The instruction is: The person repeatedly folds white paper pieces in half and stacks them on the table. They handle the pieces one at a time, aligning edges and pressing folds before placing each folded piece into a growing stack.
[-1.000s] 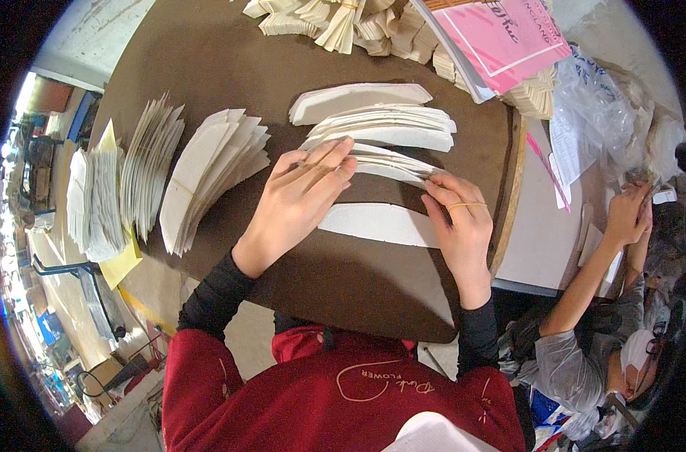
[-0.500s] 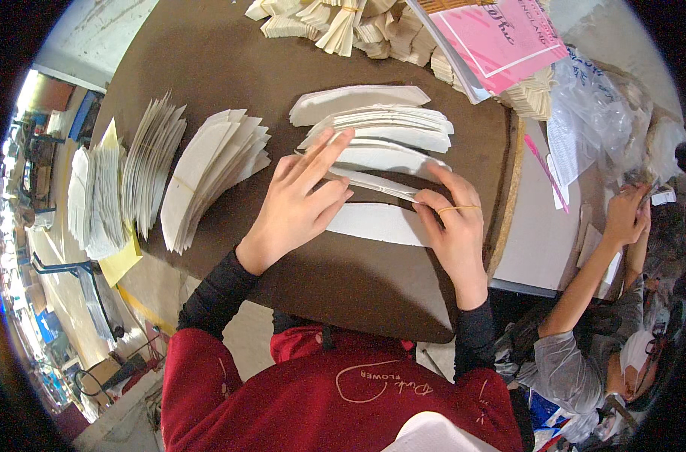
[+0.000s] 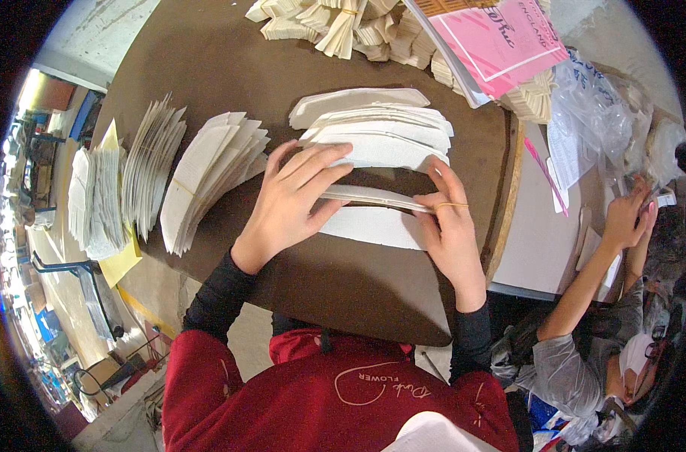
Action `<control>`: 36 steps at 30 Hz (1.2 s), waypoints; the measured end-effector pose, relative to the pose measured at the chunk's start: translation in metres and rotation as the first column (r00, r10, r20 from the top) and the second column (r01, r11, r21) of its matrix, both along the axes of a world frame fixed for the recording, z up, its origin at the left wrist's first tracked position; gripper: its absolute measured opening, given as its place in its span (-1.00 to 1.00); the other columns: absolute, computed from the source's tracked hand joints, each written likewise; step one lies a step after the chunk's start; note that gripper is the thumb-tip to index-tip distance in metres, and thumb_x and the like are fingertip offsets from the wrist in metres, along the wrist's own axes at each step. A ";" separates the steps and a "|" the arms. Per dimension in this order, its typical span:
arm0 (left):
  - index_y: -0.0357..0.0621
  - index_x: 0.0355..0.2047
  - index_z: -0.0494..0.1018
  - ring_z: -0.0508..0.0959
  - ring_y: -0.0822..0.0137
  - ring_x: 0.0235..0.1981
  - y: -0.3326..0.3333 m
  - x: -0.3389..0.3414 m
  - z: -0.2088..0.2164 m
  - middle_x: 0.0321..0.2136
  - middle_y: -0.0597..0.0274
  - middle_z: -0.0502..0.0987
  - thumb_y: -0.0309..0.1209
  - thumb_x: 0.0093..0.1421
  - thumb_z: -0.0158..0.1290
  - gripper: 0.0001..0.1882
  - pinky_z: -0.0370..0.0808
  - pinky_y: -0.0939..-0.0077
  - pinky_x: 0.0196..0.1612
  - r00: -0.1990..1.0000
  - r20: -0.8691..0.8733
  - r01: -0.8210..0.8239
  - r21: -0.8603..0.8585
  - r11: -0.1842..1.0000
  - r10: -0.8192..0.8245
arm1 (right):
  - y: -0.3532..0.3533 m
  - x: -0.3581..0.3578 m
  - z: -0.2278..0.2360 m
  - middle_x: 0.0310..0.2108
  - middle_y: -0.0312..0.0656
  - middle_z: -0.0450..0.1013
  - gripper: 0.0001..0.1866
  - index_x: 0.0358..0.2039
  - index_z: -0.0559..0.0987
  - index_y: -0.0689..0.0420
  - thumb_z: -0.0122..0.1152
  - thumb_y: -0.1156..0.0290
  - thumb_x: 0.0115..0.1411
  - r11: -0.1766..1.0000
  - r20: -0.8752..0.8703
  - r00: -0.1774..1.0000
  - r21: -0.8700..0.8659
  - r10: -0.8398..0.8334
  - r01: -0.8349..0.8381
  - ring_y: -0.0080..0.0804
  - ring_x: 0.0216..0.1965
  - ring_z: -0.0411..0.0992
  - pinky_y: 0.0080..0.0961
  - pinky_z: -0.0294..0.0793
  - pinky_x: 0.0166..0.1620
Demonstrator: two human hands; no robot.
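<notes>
Several thin, curved white pieces, like stiff paper or fabric, form a narrow bundle held on edge between my two hands. My left hand has the bundle's left end between thumb and fingers; two of its fingers reach to the near edge of a larger fanned stack of white pieces. My right hand pinches the right end, a rubber band round one finger, with its index finger raised toward that stack. Just below the bundle, a single-looking curved white piece lies flat on the brown table, its right end partly behind my right hand.
On the left stand fanned stacks of white pieces and a yellow sheet. Cream bundles and a pink-covered notebook lie at the far side. To the right are plastic bags and a co-worker's hands.
The fingers of my left hand have drawn back slightly from the fanned stack. The narrow bundle has shifted a little toward me, nearer the flat piece, and a wider white face shows on the stack.
</notes>
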State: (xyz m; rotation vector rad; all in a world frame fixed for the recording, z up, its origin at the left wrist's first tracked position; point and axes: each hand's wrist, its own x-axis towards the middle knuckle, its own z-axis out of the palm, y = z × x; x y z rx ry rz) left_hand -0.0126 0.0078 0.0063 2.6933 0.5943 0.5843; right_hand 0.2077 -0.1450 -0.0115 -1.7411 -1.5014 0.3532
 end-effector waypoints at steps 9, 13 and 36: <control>-0.13 0.01 0.48 0.36 0.16 0.25 0.001 -0.001 0.011 0.22 0.06 0.39 -0.38 0.07 0.30 -0.53 0.20 0.18 0.31 0.835 0.534 0.355 -0.708 0.610 0.135 | -0.016 0.000 0.003 -0.21 -0.16 0.52 -0.74 -0.03 0.46 0.28 0.16 0.55 0.28 0.986 -0.759 0.644 0.015 -0.096 0.165 -0.50 -0.28 0.51 -0.48 0.53 -0.16; -0.12 0.42 -0.12 0.19 0.05 0.36 -0.026 0.010 0.008 0.36 -0.13 0.11 0.07 0.14 0.22 0.06 0.21 0.18 0.32 0.785 0.578 0.538 -0.814 0.216 0.224 | -0.016 -0.012 0.015 -0.19 -0.12 0.51 -0.69 0.04 0.42 0.29 0.14 0.54 0.30 0.999 -0.912 0.411 -0.034 -0.017 -0.035 -0.41 -0.32 0.53 -0.46 0.54 -0.21; -0.30 0.28 0.21 0.50 0.24 -0.02 -0.057 0.014 -0.005 -0.01 0.09 0.48 0.27 0.36 -0.44 -0.13 0.47 0.28 0.08 0.727 0.435 0.618 -0.751 -0.230 0.532 | 0.008 -0.058 0.055 0.14 -0.04 0.33 -0.63 -0.17 0.67 0.16 0.48 0.42 -0.05 0.984 -0.038 0.999 0.174 -0.031 0.037 -0.06 0.15 0.30 -0.22 0.34 0.14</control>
